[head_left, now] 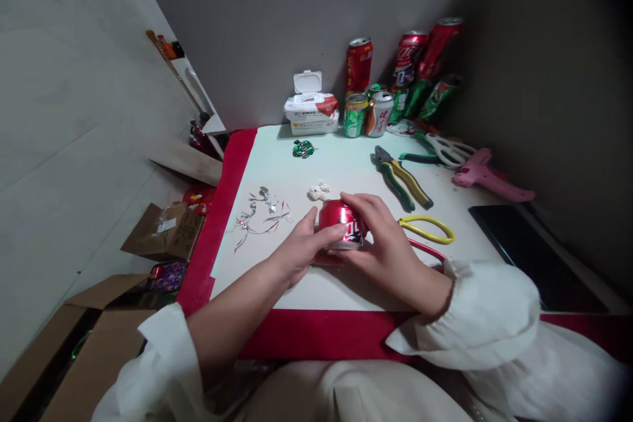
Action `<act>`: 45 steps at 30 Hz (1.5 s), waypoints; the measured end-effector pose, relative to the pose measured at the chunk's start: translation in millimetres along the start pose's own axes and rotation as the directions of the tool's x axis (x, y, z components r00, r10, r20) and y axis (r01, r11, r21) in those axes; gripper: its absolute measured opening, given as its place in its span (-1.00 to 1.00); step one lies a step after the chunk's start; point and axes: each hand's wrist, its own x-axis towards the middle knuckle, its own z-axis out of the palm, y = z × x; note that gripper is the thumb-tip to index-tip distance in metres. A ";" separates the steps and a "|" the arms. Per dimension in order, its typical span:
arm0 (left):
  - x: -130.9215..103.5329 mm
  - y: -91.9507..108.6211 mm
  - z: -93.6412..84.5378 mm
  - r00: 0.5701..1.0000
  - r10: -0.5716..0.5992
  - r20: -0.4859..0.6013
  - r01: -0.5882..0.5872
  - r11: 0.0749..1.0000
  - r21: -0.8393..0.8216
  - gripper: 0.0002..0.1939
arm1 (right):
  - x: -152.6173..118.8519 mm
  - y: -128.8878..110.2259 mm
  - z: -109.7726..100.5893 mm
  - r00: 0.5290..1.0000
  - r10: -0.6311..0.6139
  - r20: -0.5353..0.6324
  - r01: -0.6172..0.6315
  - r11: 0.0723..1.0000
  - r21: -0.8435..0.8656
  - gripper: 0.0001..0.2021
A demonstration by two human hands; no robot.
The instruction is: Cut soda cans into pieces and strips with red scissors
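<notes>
Between my hands is a short red can piece (334, 213) with white lettering, held just above the pale mat. My left hand (307, 244) grips its left side, thumb across the front. Around the right side and top curl the fingers of my right hand (378, 231). Directly behind the can lies a crumpled white lump (319, 191). Thin metal strips and scraps (264, 211) are spread to the left. Cutting pliers (403, 178) with green and yellow handles lie at the right, and a yellow-handled tool (430, 229) is beside my right wrist, partly hidden along with a red handle.
Several drink cans (380, 114) and a wipes pack (312, 113) stand along the back wall. Green shiny pieces (303, 149) lie before the pack. A pink glue gun (489, 177), white-handled scissors (448, 148) and a black flat panel (529, 257) are at the right. Cardboard boxes (161, 231) sit below left.
</notes>
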 end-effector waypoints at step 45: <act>1.8 0.8 -10.1 0.880 0.475 0.004 -0.191 0.345 0.919 -0.06 | 4.4 -0.6 -8.3 0.995 0.060 -0.081 -0.046 0.985 0.165 -0.82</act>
